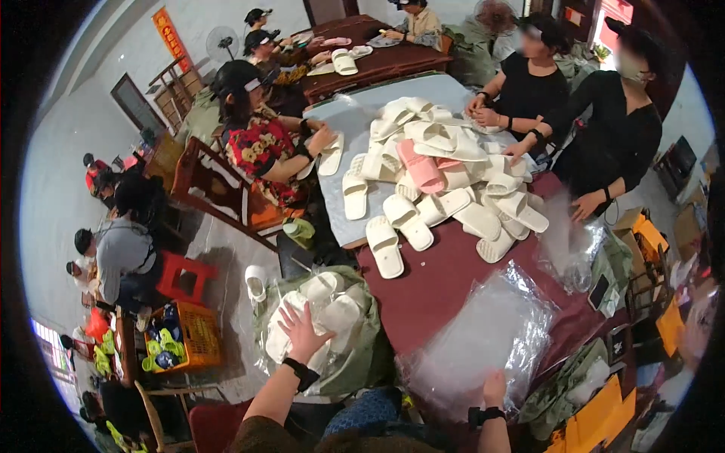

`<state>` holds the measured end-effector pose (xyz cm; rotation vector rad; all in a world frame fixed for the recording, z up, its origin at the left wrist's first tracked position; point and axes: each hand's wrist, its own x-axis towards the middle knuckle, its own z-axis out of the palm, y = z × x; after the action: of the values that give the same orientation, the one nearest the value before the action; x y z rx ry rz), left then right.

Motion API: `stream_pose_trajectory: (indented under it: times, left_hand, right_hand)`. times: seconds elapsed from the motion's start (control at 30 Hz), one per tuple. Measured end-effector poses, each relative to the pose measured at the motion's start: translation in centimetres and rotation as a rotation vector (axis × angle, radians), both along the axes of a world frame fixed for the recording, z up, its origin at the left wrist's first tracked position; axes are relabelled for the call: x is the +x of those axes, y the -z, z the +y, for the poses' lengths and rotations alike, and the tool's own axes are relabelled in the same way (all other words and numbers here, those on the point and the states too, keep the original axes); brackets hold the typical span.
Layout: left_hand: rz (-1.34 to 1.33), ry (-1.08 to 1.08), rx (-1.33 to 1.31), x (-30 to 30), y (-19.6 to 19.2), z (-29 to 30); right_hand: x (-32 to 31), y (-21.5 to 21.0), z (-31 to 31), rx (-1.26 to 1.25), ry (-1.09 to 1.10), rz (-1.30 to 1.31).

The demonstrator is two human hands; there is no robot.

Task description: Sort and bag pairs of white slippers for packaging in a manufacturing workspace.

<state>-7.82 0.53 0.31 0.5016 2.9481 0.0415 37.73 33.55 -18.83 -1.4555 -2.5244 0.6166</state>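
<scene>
Wide-spread left hand [304, 337] overlies white slippers [344, 315] in a green sack [365, 358]; right hand [495, 389] shows unclear grip.

To my L, a red plastic stool [183, 264] stood near an orange crate [205, 338] w/ yellow-green & dark-blue items [162, 349]; beyond, a brown wooden chair [183, 174]. To my R lay a dark-screened phone [599, 293]. Bkgd, upper L of my view: round fan [221, 43] & vert. orange wall banner [171, 38].

Black left wristband [301, 373], black right wristband [487, 414], dark brown sleeve [263, 436] (only partly visible), blue mottled clothing [368, 414]
</scene>
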Motion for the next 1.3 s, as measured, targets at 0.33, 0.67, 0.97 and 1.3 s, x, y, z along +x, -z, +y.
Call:
stream_pose_trajectory:
  times: [0.33, 0.67, 0.97, 1.3]
  left_hand:
    - [-1.012, -0.332, 0.983, -6.5, 11.0, 17.5]
    - [-1.204, -0.791, 1.771, -8.5, 10.7, 23.4]
    - [-1.226, -0.259, 1.609, -0.9, -4.9, 18.9]
    - [-1.802, -0.101, 1.185, 13.7, -13.1, 18.7]
  right_hand:
    - [-5.1, -8.3, -1.5, -0.314, 0.429, 0.059]
    - [-5.3, -8.4, -1.4, -0.455, 0.557, 0.129]
    - [-5.2, -10.2, -1.0, -0.413, 0.521, 0.123]
    - [-1.9, -6.9, -2.0, -0.442, 0.687, 0.562]
